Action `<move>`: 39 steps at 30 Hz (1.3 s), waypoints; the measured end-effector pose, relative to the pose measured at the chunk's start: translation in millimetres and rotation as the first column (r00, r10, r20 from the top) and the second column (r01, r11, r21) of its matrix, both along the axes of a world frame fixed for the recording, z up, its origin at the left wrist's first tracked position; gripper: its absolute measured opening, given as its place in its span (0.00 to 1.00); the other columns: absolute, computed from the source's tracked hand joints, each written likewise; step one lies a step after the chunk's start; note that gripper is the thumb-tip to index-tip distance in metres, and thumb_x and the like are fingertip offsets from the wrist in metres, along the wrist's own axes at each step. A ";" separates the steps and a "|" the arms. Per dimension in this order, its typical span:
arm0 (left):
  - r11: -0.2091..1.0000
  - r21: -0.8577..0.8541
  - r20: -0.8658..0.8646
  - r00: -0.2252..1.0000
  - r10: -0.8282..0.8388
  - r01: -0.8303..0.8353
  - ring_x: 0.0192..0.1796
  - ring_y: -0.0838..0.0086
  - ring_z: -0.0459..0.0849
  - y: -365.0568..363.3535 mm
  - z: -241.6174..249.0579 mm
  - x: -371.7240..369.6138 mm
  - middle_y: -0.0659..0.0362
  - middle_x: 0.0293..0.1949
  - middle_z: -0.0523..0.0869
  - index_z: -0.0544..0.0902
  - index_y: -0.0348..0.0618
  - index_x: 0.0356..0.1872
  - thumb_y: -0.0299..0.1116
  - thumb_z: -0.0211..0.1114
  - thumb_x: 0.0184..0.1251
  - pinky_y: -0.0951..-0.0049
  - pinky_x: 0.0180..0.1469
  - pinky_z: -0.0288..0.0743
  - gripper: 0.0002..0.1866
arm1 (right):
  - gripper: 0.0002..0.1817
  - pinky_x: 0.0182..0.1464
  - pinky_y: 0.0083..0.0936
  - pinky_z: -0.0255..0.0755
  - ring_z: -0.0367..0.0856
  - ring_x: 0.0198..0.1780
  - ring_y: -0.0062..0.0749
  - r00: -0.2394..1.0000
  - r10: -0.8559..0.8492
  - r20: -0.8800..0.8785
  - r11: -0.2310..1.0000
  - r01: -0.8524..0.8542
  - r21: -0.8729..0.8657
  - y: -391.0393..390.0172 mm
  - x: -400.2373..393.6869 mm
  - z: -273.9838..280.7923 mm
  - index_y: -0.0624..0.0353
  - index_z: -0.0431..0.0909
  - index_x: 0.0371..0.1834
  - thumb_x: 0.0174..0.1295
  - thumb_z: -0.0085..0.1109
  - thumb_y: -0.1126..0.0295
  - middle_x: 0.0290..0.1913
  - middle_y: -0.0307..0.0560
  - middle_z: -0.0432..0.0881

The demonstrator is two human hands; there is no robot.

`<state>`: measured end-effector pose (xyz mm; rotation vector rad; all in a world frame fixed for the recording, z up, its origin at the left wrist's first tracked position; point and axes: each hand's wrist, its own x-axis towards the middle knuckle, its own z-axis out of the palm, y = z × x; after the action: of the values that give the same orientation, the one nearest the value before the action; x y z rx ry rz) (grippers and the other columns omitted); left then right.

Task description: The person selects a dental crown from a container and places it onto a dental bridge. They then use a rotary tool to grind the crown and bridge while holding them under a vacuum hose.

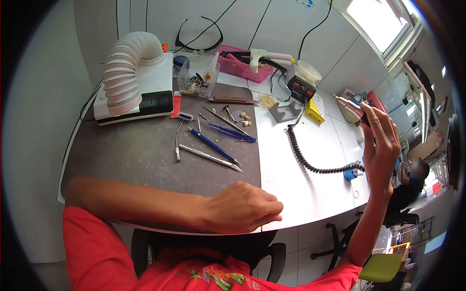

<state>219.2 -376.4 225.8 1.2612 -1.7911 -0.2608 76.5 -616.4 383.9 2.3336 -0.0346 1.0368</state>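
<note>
1. Table's (121, 150) back edge: pink basket (244, 72) carries white gun-shaped tool (257, 59); clear box (212, 72) holds small tools (196, 80).
2. Right edge: striped item (348, 105) slants lengthwise, pointing back-left, at right hand (380, 133), grip unclear.
3. Left hand (245, 207) curls, contents hidden.

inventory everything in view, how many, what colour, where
Desk: 1, white, centre
Mat: 1, grey, desk's left
Ribbed hose: 1, white, back left
Glasses: 1 pair, dark, back
Container: 1, clear, mat's back
Basket: 1, pink, desk's back
Gun-shaped tool: 1, white, over basket
Control box: 1, black, right of basket
Carton: 1, yellow, beside control box
Coiled cord: 1, black, desk's right
Slim tools: several, blue and silver, mat
Window: 1, white, upper right
Person: 1, dark clothing, far right
Pointed item: 1, reddish and white, right
Left hand: 1, red sleeve, desk's front
Right hand: 1, red sleeve, holding pointed item
</note>
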 end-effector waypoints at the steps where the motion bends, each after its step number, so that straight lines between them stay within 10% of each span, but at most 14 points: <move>1: 0.999 -0.036 0.123 0.992 -0.030 0.035 0.25 0.67 0.82 11.5 -2.5 6.0 0.58 0.24 0.79 0.77 0.41 0.31 0.37 0.68 0.70 0.66 0.28 0.75 0.13 | 0.20 0.50 0.36 0.80 0.87 0.47 0.41 1.000 -0.004 0.024 1.000 0.004 0.012 -4.3 -2.7 3.7 0.54 0.84 0.59 0.63 0.66 0.75 0.49 0.49 0.87; 7: 0.969 -0.228 0.381 0.925 0.000 0.094 0.30 0.72 0.83 31.6 -14.3 32.2 0.60 0.31 0.81 0.76 0.43 0.31 0.34 0.67 0.66 0.70 0.28 0.78 0.09 | 0.20 0.45 0.37 0.80 0.87 0.45 0.43 0.944 0.291 -0.155 0.823 -0.165 0.543 34.8 14.3 -51.0 0.57 0.83 0.57 0.59 0.69 0.75 0.46 0.52 0.86; 18: 0.959 -0.261 0.385 0.923 -0.005 0.114 0.33 0.71 0.81 29.7 -13.1 42.7 0.61 0.31 0.78 0.74 0.43 0.28 0.33 0.70 0.62 0.72 0.29 0.79 0.12 | 0.17 0.49 0.36 0.78 0.84 0.46 0.45 0.773 0.509 -0.379 0.617 -0.021 0.786 57.5 63.8 -123.0 0.59 0.83 0.53 0.62 0.70 0.65 0.46 0.50 0.84; 23: 0.967 -0.247 0.283 0.959 0.005 0.068 0.34 0.70 0.79 28.0 -13.6 41.8 0.61 0.31 0.75 0.72 0.44 0.31 0.31 0.68 0.61 0.71 0.30 0.77 0.11 | 0.14 0.40 0.29 0.81 0.88 0.43 0.37 0.978 0.184 -0.098 0.671 -0.052 0.740 6.5 110.1 -106.0 0.61 0.84 0.50 0.65 0.67 0.65 0.44 0.50 0.86; 27: 0.976 -0.210 0.248 0.969 0.005 0.049 0.35 0.68 0.80 26.2 -20.9 42.0 0.60 0.33 0.75 0.72 0.43 0.34 0.28 0.67 0.57 0.70 0.31 0.76 0.10 | 0.26 0.52 0.37 0.77 0.86 0.47 0.46 0.987 -0.157 -0.019 0.755 0.133 0.642 -68.4 160.3 -118.1 0.62 0.80 0.59 0.64 0.66 0.56 0.48 0.54 0.86; 31: 0.972 -0.234 0.287 0.957 0.036 0.033 0.37 0.68 0.80 25.2 -23.9 42.3 0.59 0.34 0.75 0.73 0.42 0.36 0.27 0.65 0.55 0.69 0.32 0.77 0.10 | 0.23 0.43 0.29 0.74 0.84 0.34 0.30 0.982 0.028 -0.189 0.347 0.168 0.923 -123.1 194.1 -135.6 0.64 0.88 0.40 0.59 0.69 0.52 0.29 0.45 0.88; 39: 0.972 -0.232 0.344 0.937 0.055 0.028 0.40 0.66 0.83 22.1 -25.4 38.6 0.57 0.34 0.79 0.76 0.40 0.33 0.30 0.65 0.52 0.66 0.34 0.80 0.09 | 0.14 0.44 0.31 0.77 0.89 0.38 0.37 0.964 -0.007 -0.264 0.564 0.222 0.796 -98.8 198.3 -147.8 0.59 0.88 0.45 0.66 0.60 0.61 0.34 0.51 0.90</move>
<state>257.8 -354.3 200.4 1.2020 -2.0414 0.1938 274.8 -715.2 236.2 3.2275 -0.7328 0.7312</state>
